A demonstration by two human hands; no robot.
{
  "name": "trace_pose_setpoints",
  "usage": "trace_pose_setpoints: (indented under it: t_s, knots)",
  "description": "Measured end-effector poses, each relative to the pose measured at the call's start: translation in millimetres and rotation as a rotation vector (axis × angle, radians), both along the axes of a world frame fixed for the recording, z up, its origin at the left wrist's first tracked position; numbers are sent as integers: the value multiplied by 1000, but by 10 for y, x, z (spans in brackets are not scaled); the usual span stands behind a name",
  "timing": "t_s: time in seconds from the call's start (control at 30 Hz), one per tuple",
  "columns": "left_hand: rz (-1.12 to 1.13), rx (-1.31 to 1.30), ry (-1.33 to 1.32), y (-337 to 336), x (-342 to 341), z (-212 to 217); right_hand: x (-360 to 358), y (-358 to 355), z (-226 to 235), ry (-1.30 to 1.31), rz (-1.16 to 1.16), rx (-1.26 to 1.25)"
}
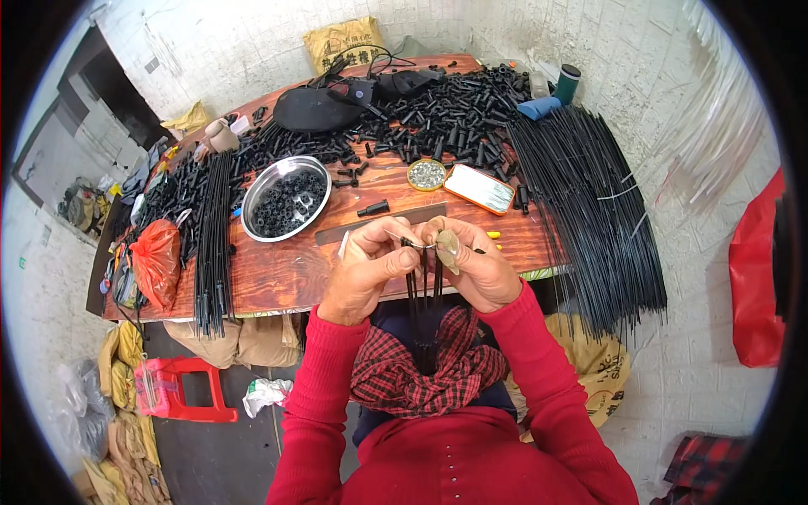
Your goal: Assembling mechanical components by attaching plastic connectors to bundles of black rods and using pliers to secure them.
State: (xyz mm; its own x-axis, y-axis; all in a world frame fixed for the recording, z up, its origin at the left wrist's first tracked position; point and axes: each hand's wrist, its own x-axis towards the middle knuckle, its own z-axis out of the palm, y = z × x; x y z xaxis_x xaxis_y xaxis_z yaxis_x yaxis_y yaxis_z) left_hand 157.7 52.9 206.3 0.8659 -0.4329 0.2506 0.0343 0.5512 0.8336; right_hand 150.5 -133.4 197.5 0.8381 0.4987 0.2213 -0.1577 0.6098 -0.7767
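Centre frame, at the bench [278, 278] edge: left hand [370, 269] and right hand [471, 265] both clenched on a bundle of thin black rods [423, 311]. Long axis vertical in frame, top ends at the fingers, lower ends toward the lap. Rods smooth, stiff-looking, straight.

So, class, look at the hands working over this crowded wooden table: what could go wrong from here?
1. The left hand and right hand pinch several thin black rods together; one might slip down into the lap.
2. The round tin of small metal pieces lies open just beyond the hands, so a stray nudge could spill it.
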Motion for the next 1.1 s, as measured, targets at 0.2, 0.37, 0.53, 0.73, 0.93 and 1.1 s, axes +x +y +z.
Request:
trace_pose_setpoints:
  t_s: [0.2, 0.37, 0.53, 0.73, 0.93, 1.1]
  knots:
    - [131, 86, 0, -25, -69, 32, -24, 27, -8, 6, -45, -6]
    - [163, 76, -20, -6, -78, 36, -28, 53, -57, -45, -51, -18]
    - [248, 113, -18, -26, -175, 116, -84, 71, -14, -90, -99, -120]
    - [423, 130, -204, -84, -483, 189, -347, 138, 99, -126, -159, -163]
    - [454, 201, -331, -25, -631, 185, -605, 231, 96, -111, -164, -141]
    - [470, 180, -254, -75, -555, 140, -540, 258, 91, -115, -243, -124]
